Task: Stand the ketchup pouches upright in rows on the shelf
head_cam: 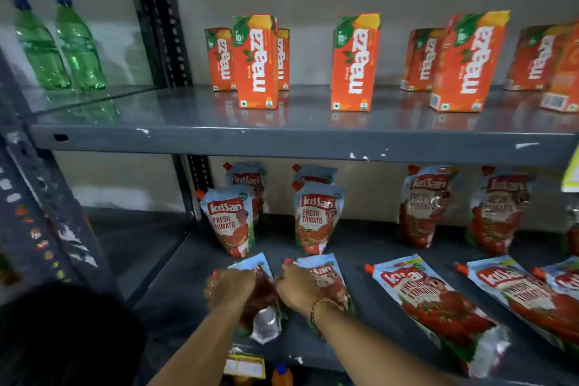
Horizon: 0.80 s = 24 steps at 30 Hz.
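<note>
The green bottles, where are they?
In the head view, the two green bottles stand top left on the upper shelf, left of the orange juice cartons.

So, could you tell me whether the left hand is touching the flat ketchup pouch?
Touching: the head view shows the left hand pressed on the flat pouch, fingers curled over it.

Lower grey shelf (175, 285): standing ketchup pouches (230, 222) in rows toward the back wall; flat pouches (435, 301) along the front edge. Upper shelf (282, 138): juice cartons (257, 63) upright. Adjoining left shelf (81, 97): two green bottles (78, 44).
</note>
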Motion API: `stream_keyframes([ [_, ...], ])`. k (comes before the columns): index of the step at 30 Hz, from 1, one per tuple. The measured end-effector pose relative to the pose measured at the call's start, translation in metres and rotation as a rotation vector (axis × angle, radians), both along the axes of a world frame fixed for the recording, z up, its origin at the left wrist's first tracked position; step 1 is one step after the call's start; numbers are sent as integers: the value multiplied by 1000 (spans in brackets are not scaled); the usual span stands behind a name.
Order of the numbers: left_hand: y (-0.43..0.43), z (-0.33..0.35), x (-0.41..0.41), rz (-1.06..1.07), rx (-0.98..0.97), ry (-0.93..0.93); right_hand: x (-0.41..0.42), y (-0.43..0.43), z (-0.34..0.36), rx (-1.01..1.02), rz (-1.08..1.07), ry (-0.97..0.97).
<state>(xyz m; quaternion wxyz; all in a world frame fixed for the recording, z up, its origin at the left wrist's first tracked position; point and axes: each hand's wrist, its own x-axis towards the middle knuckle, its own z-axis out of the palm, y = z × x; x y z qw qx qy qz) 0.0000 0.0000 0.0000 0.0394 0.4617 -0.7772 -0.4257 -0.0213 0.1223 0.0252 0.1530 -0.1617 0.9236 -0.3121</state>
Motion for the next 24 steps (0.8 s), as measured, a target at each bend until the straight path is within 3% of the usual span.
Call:
stream_keyframes([
  [5,-14,-10,-2,23,281,108,-15,-32,-6,52,-87,-190],
  [10,-34,-21,-3,257,532,266,-27,-43,-13,-192,-268,-291],
  [12,-34,-16,-1,325,503,338,-25,-47,-14,-316,-290,-291],
  [17,-35,12,0,337,259,685,-17,-57,-9,-549,-167,-38],
  [20,-35,22,9,261,74,680,-13,-58,-15,-494,-117,64],
  [24,-28,18,13,303,88,679,-18,-62,-21,-421,-91,71],
])
